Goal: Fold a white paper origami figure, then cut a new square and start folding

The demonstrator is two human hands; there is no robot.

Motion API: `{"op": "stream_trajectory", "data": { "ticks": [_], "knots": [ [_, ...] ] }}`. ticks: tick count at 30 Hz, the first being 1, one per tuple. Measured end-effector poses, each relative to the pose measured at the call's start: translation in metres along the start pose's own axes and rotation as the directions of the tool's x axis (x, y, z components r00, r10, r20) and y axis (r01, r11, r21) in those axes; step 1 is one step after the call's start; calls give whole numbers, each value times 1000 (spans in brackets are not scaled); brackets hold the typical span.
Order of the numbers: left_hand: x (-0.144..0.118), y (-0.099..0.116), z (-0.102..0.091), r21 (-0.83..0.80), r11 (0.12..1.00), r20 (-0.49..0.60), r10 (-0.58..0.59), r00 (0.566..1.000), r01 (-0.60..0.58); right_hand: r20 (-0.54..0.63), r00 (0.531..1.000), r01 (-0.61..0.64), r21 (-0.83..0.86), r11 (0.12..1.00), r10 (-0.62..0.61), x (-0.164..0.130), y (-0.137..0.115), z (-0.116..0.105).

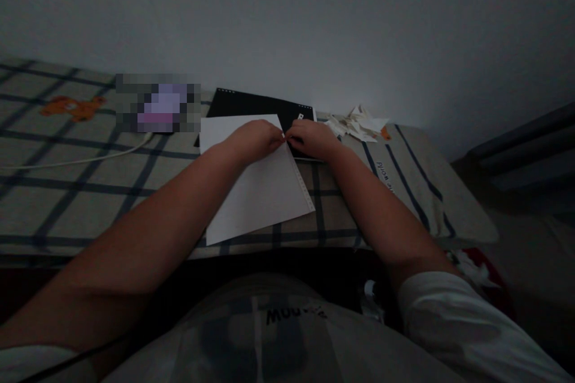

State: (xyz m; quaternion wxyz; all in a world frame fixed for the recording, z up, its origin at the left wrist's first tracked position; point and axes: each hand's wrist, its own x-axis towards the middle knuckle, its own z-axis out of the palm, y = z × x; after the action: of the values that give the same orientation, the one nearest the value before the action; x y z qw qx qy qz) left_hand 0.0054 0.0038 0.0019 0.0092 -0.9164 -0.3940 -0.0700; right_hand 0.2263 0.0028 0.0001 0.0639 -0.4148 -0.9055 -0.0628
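A: Pinching the far corner of the white sheet. Both hands meet at its upper right edge, left hand and right hand, fingertips closed together on the paper.

B: Where does the sheet lie?

A: Flat on the checked bedcover, its far part over the black notebook. Perforated strip runs down the right edge.

B: Progress?

A: Early, I'd say. From my remote seat I see no finished crease, the sheet looks whole and mostly flat; only that corner is being worked. Nearly everything looks left to do, but the light is dim, so fine folds may escape me.

B: Around it?

A: Pile of paper scraps just right of the notebook, white cable off left, orange print on the cover. Nothing blocks the hands; the notebook under the sheet makes an uneven base.
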Motion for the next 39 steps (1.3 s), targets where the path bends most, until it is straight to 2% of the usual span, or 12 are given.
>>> {"op": "stream_trajectory", "data": {
  "ticks": [9, 15, 19, 26, 35, 39],
  "knots": [
    [-3, 6, -7, 20, 1000, 36, -7, 999, 6, 22, 1000, -9, 3, 1000, 9, -1, 1, -5],
    [-2, 2, -2, -34, 999, 18, 6, 1000, -5, -17, 1000, 13, 59, 998, -12, 0, 3, 1],
    [0, 0, 1, -35, 999, -2, 7, 1000, -7, 8, 1000, -1, 49, 999, 1, 0, 2, -1],
    [0, 3, -3, -18, 999, 32, -46, 998, 46, 31, 1000, -2, 19, 1000, 1, 0, 3, -4],
    [-3, 3, -7, -19, 1000, 52, -10, 999, 11, 6, 1000, -5, 85, 996, 4, -1, 2, -2],
    [-3, -2, -3, -10, 1000, 21, -19, 1000, 19, 14, 999, -34, 78, 996, 33, 1, 5, 0]
  ]
}}
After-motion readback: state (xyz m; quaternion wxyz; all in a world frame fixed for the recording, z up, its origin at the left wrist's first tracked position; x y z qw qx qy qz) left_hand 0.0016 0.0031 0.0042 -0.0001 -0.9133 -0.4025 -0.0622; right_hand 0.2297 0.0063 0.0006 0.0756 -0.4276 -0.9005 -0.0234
